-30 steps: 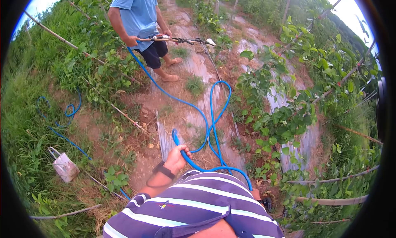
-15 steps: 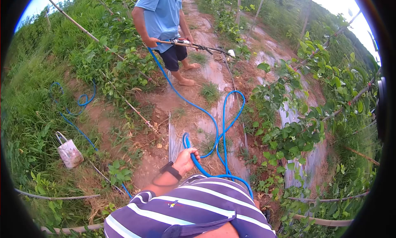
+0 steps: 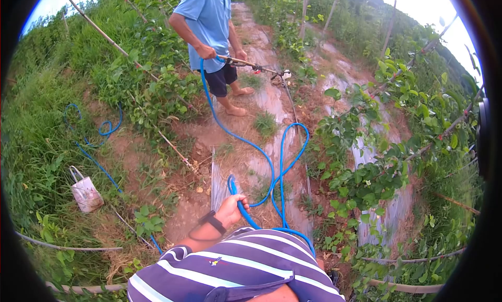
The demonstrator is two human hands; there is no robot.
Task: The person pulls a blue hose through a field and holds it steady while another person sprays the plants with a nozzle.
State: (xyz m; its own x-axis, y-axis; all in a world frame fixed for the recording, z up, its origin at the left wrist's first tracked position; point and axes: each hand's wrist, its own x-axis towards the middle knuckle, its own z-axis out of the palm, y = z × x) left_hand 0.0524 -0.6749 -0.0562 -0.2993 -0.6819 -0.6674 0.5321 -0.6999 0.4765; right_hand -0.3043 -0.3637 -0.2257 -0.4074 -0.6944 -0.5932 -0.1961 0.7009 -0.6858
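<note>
Hose (image 3: 282, 166) is being tended, clenched in the left hand (image 3: 231, 209); right hand is being hidden, grip untellable. Slack at 1 o'clock likely needing feeding.

One head camera looks steeply down, close over the striped shirt (image 3: 240, 265)

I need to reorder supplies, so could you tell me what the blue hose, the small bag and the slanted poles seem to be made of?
Blue hose: likely flexible plastic or rubber, smooth and slightly glossy; it curls in loose loops. Small bag: pale and creased, perhaps woven plastic or paper; unclear. Slanted poles: probably bamboo, tan, matte, thin and straight.
</note>
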